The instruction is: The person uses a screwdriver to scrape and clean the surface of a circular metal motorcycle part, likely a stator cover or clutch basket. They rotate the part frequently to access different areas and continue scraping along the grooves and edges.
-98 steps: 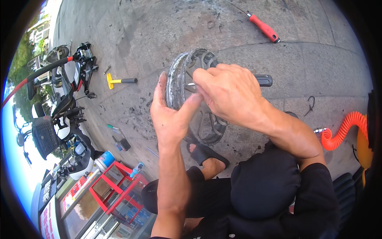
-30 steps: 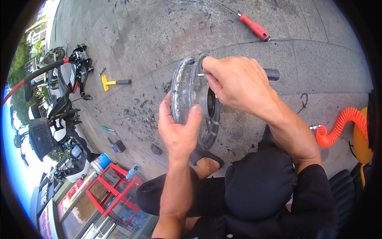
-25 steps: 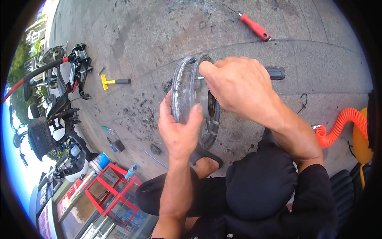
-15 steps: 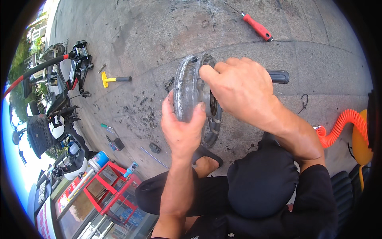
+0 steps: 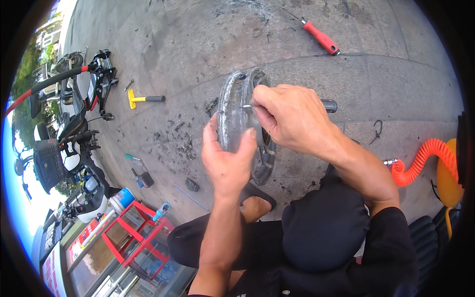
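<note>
A grey metal wheel rim, with whitish residue along its edge, is held upright above the pavement. My left hand grips it from the near side, thumb on the inner face and fingers round the outer edge. My right hand is closed round a tool with a dark handle, which sticks out to the right. The tool's thin metal tip shows past my thumb and forefinger, against the rim's channel. My right hand hides most of the tool and part of the hub.
A red-handled screwdriver lies at the far right, a yellow-headed hammer to the left. Dark crumbs litter the pavement. A coiled orange air hose is at right, a red-framed stand at lower left, parked motorbikes beyond.
My right hand has shifted slightly, and the tool's handle end has moved left. The metal tip now shows at the rim. My left hand keeps its hold.
</note>
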The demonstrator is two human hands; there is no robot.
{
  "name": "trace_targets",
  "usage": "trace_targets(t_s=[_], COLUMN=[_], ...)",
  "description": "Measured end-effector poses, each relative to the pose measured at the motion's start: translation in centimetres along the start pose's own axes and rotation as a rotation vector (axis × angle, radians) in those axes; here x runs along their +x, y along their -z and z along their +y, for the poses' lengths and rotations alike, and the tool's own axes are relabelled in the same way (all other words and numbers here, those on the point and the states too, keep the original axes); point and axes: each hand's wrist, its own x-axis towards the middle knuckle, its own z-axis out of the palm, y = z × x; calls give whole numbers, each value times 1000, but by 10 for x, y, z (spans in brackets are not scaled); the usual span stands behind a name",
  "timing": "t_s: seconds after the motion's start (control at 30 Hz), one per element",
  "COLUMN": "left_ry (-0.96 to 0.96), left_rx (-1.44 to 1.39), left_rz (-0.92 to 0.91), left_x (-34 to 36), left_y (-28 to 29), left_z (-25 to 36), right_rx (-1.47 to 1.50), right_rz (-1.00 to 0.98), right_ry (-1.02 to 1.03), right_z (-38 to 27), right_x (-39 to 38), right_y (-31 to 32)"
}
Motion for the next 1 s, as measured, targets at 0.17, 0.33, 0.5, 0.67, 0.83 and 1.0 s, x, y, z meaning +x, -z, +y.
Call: trace_targets(t_s=[0.17, 0.33, 0.5, 0.67, 0.83, 1.0], left_ry=[-20, -27, 10, -50, -87, -111], left_rx=[57, 97, 129, 140, 124, 166], left_rz=[16, 4, 9, 51, 5, -21], left_x=[0, -3, -2, 0, 0, 0], left_y=[1, -3, -3, -1, -2, 0], left_z=[-3, 2, 2, -7, 0, -2], right_rx=[-82, -194, -308, -419, -529, -683], right_rz=[-49, -56, -321, -391, -582, -614], right_ry=[-53, -28, 235, 263, 448, 482], right_z=[3, 23, 9, -2, -16, -24], right_x=[10, 17, 19, 61, 73, 90], right_y=[6, 14, 29, 59, 54, 52])
